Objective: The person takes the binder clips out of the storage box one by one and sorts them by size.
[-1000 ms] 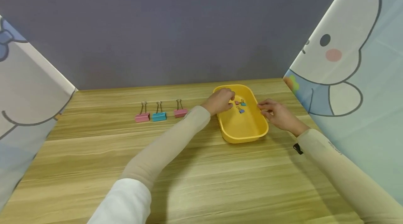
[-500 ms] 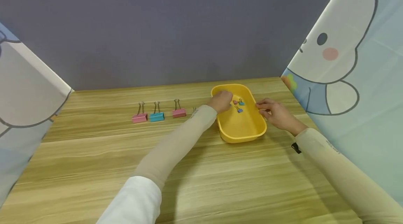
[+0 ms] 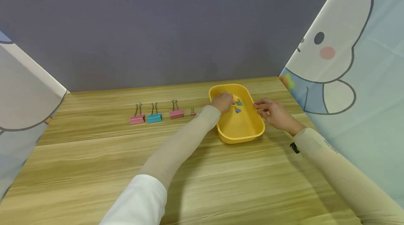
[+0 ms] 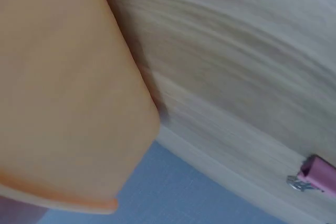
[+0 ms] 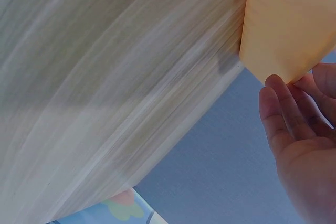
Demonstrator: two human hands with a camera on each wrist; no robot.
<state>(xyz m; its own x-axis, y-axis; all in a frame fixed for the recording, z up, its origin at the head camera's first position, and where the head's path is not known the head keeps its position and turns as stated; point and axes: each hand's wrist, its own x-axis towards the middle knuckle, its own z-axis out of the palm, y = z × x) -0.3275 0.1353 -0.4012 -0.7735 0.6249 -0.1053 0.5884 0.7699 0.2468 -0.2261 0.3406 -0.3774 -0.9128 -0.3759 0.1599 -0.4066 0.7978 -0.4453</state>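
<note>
A yellow tray (image 3: 241, 128) stands on the wooden table, with small binder clips inside: a blue one (image 3: 237, 110), a teal one (image 3: 240, 103) and a pink one partly covered by my left hand. My left hand (image 3: 222, 102) reaches over the left rim into the tray. Its fingertips are hidden, so whatever they touch does not show. At the right rim, my right hand (image 3: 274, 113) pinches the tray's edge between thumb and fingers; the right wrist view shows this hand (image 5: 304, 140) at the tray wall (image 5: 286, 30) from below.
Left of the tray runs a row: a large pink binder clip (image 3: 137, 119), a teal one (image 3: 154, 118), another pink one (image 3: 176, 113) and a small pink one (image 3: 193, 113). A black object (image 3: 295, 147) lies beside the right sleeve. A grey wall (image 3: 173, 35) closes the back.
My left hand has moved right and lower into the tray, its fingers dropping out of sight. The small pink clip beside the sleeve has come into view. My right hand stays on the rim.
</note>
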